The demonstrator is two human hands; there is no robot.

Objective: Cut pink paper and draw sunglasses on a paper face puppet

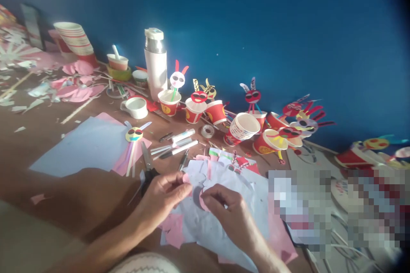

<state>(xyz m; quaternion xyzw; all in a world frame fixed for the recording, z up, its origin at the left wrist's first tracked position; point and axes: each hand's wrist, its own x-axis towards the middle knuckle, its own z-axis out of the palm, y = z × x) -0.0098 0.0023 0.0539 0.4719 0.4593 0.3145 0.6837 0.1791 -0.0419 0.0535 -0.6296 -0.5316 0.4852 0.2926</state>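
Note:
Just left of centre, my left hand (171,194) pinches a small pink paper piece (186,178) between thumb and fingertips. My right hand (226,204) is closed at the edge of a rounded pink paper piece (203,200), its fingertips on it. Both hands are over a white paper sheet (256,209) lying on pink paper. A torn pink scrap (174,228) lies below my left hand. Dark-handled scissors (146,158) are partly hidden behind my left hand.
A white bottle (156,68) stands by the blue wall. Red paper cups (195,111) hold paper faces on sticks. Markers (181,143), a tape roll (208,131) and a yellow paper face (134,134) lie on the brown table. Paper scraps (77,89) cover the left.

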